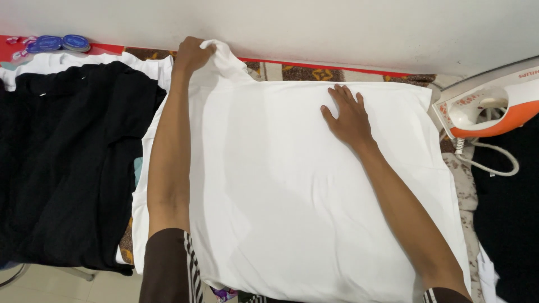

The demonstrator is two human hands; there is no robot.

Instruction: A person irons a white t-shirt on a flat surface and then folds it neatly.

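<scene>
I've got the left hand (192, 54) pinching the white garment (292, 191) at its far corner, right hand (348, 118) flat, fingers spread, smoothing; next I'd judge a careful tug to flatten.

You are at a home ironing spot: a padded bench (457, 185) under a patterned cover, pushed against a plain white wall (337, 28). An orange and white steam iron (488, 106) stands at its right end, with black clothes (67, 157) piled on the left.
</scene>
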